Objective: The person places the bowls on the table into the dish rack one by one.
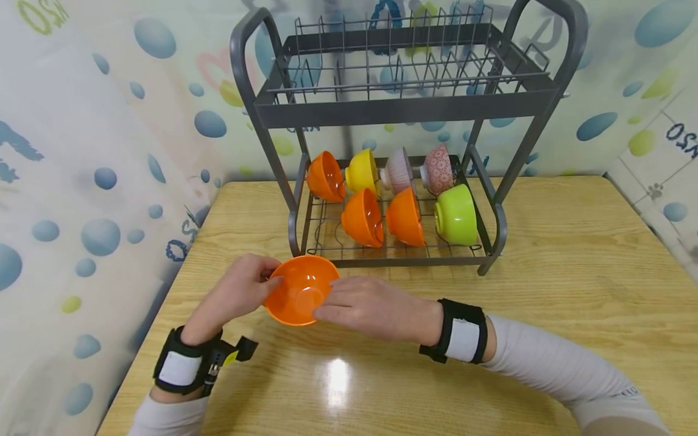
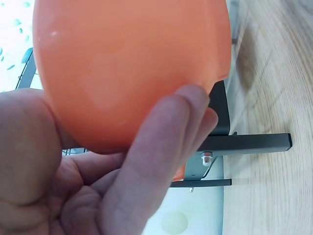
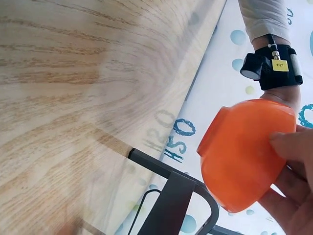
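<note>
An orange bowl is held up in front of the rack, its open side facing the head camera. My left hand grips its left rim, thumb over the inside and fingers behind. In the left wrist view the fingers lie along the smooth outer wall of the bowl. On the opposite side my right hand holds the right rim. The right wrist view shows the bowl above the tabletop, with a fingertip of the right hand against its outside.
A dark two-tier dish rack stands behind the hands, near the wall. Its lower shelf carries several tilted bowls: orange, yellow, green and two patterned ones. Wire dividers line the top tier.
</note>
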Available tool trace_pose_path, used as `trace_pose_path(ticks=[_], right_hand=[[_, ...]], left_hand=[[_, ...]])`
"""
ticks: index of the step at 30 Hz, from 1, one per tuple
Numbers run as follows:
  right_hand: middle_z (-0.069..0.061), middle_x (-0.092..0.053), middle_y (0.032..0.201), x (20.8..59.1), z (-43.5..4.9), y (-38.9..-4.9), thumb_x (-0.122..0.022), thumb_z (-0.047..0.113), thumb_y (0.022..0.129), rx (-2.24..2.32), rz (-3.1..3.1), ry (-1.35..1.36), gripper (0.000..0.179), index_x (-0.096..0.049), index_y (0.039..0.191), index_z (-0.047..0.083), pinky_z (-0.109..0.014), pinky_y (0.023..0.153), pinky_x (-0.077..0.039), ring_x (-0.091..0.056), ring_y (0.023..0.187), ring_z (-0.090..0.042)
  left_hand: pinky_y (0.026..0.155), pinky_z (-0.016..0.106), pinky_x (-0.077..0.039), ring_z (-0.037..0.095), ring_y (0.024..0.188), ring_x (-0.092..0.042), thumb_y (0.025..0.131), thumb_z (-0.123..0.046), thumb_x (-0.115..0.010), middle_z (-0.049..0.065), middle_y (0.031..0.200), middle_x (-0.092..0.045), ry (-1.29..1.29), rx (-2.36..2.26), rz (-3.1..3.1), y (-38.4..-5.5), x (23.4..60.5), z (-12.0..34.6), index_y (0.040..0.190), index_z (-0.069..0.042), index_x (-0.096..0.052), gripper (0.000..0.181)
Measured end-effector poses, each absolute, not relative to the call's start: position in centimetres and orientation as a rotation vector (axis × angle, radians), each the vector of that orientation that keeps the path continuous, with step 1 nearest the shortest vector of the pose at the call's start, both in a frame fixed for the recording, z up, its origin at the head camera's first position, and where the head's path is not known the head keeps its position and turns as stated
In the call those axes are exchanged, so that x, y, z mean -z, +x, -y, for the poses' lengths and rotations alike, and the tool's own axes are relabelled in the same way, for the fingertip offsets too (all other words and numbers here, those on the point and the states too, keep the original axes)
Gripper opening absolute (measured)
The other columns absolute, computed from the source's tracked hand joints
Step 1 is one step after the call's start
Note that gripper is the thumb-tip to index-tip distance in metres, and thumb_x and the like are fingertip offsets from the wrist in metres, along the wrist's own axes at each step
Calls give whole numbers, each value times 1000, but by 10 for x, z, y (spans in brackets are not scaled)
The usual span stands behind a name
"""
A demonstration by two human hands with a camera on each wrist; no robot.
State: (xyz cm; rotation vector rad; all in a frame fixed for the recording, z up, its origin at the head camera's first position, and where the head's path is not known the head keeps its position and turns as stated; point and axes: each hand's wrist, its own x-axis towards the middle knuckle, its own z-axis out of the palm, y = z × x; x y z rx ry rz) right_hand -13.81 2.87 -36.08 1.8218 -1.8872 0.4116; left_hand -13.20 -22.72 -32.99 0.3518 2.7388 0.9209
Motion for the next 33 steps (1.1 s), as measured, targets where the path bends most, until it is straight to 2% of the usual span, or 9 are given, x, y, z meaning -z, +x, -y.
trace_pose_path(ticks=[8, 12, 16, 20, 25, 29, 33], right_hand=[[5, -73, 102, 353, -31, -138, -60, 15, 93, -360, 1899, 1836, 19, -70, 109, 14, -20, 95, -49, -66, 95, -5], [6, -73, 100, 347, -33, -138, -61, 14, 92, -408, 1917, 1856, 19, -70, 108, 14, -16, 91, -50, -65, 92, -4], [5, -73, 97, 340, -36, -140, -63, 14, 90, -517, 1928, 1832, 19, -71, 108, 13, -16, 90, -50, -65, 90, -5], [3, -74, 95, 334, -37, -142, -64, 12, 90, -564, 1917, 1773, 18, -72, 106, 12, -15, 88, -51, -67, 89, -6], [1, -74, 92, 328, -37, -146, -64, 7, 89, -676, 1928, 1731, 20, -71, 107, 10, -16, 83, -53, -68, 85, -8], [-1, -74, 91, 324, -34, -150, -66, 8, 88, -887, 1987, 1720, 23, -71, 111, 8, -16, 83, -53, -68, 83, -9], [-5, -74, 92, 320, -33, -155, -68, 12, 87, -1049, 2084, 1628, 28, -70, 113, 5, -15, 79, -53, -68, 82, -10]], left_hand=[[54, 27, -53, 13, 59, -59, 93, -10, -58, 7, 79, -69, 378, -955, -2692, -133, 327, 228, 106, 1, -69, 21], [56, 29, -55, 15, 60, -62, 97, -31, -54, 7, 80, -69, 321, -1022, -2661, -135, 324, 230, 109, -2, -69, 34], [62, 30, -58, 16, 64, -66, 95, -48, -48, 12, 89, -71, 166, -1139, -2753, -140, 319, 233, 114, -4, -67, 51], [64, 23, -58, 18, 70, -69, 97, -42, -49, 16, 96, -71, 121, -1352, -2978, -150, 314, 234, 118, -4, -65, 47], [77, 13, -53, 18, 90, -69, 96, -31, -54, 11, 108, -71, 273, -1591, -3222, -172, 310, 234, 120, -6, -66, 37], [92, 18, -50, 14, 106, -64, 96, -33, -54, 5, 120, -68, 305, -1671, -3229, -189, 299, 233, 128, -12, -62, 39], [100, 26, -48, 13, 114, -61, 96, -34, -54, 3, 129, -63, 338, -1766, -3077, -207, 285, 230, 136, -16, -55, 44]])
